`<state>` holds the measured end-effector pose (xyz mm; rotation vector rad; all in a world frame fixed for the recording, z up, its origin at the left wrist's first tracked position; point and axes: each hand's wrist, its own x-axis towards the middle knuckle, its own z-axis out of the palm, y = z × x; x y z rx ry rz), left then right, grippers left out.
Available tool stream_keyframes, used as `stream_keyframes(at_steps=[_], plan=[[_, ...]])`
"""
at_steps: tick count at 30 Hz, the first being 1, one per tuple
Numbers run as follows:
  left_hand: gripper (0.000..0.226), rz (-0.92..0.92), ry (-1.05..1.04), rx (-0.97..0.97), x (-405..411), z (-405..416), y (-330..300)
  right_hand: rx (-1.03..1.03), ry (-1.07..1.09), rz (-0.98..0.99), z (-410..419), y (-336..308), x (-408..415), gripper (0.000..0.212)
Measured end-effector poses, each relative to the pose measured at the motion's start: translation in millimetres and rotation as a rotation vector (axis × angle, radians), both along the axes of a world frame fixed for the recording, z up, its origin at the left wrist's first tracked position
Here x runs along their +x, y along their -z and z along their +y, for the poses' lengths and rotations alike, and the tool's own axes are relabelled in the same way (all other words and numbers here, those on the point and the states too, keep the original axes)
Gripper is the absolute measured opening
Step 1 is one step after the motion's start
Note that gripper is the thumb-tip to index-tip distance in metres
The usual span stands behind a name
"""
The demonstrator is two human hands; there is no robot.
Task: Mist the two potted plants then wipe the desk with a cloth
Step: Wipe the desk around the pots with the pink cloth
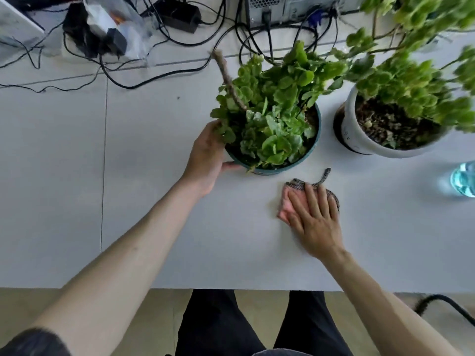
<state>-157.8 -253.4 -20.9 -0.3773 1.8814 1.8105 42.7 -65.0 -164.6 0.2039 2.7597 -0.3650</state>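
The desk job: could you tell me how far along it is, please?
Misting looks finished: the bottle stands aside. Wiping is in hand: the right hand presses the cloth flat on the desk while the left hand grips the green pot. Elsewhere remains.

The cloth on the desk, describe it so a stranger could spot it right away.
On the white desk, look just in front of the dark green pot. The cloth lies flat under the right hand: pink, with a dark patterned edge, the only fabric there.

Two potted plants [270, 119] [393, 119] side by side on desk [128, 201]; cloth [288, 204] in front.
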Motion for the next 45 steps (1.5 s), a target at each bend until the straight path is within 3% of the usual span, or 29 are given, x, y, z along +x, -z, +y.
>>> stream_keyframes(at_steps=[6,10,17,22,24,26,28,29,33,35,37,39,41,43,45], plan=[[0.035,-0.001,0.153,0.06,11.6,65.1,10.0,-0.028,-0.009,0.001,-35.3,-1.3,34.8,0.057],[0.042,-0.033,0.265,0.184,17.6,52.5,16.4,-0.025,-0.11,0.014,-57.5,2.9,20.8,0.055],[0.03,-0.147,-0.119,0.092,6.9,-64.4,40.7,-0.059,-0.172,0.174,-94.5,13.2,-87.8,0.054],[0.023,-0.138,-0.232,0.028,-13.4,-162.8,45.7,0.022,0.229,0.304,-134.5,20.5,-218.6,0.061],[0.021,-0.14,-0.267,0.036,-20.2,-187.6,47.9,0.018,0.072,0.384,-189.0,22.1,-200.6,0.054],[0.02,-0.172,-0.272,0.049,-26.8,-206.5,51.5,-0.056,-0.271,0.334,-227.1,19.9,-151.7,0.055],[0.019,-0.209,-0.248,0.052,-30.4,-220.5,54.4,-0.06,-0.488,0.209,-210.0,15.7,-121.8,0.058],[0.018,-0.23,-0.24,0.058,-32.3,-224.5,55.0,-0.041,-0.482,0.21,-186.2,13.2,-123.9,0.059],[0.017,-0.262,-0.241,0.077,-36.8,-237.7,60.3,0.143,0.055,0.21,-98.9,25.2,-195.4,0.072],[0.018,-0.26,-0.234,0.073,-38.0,-248.0,63.8,0.16,0.297,0.233,-124.6,28.0,-231.1,0.066],[0.019,-0.27,-0.229,0.068,-36.5,-257.5,67.0,0.16,0.176,0.386,-188.0,33.7,-223.5,0.056],[0.02,-0.29,-0.238,0.07,-34.2,-270.2,69.7,0.027,-0.165,0.319,-250.6,22.9,-174.7,0.058],[0.02,-0.316,-0.28,0.079,-33.6,-283.4,70.3,-0.058,-0.406,0.242,-262.7,13.6,-139.8,0.061],[0.021,-0.327,-0.294,0.081,-32.3,-295.3,69.5,-0.074,-0.448,0.252,-232.0,18.3,-153.7,0.06],[0.02,-0.329,-0.3,0.069,-29.2,-303.7,68.9,0.042,-0.265,0.318,-196.2,31.2,-192.0,0.056]])
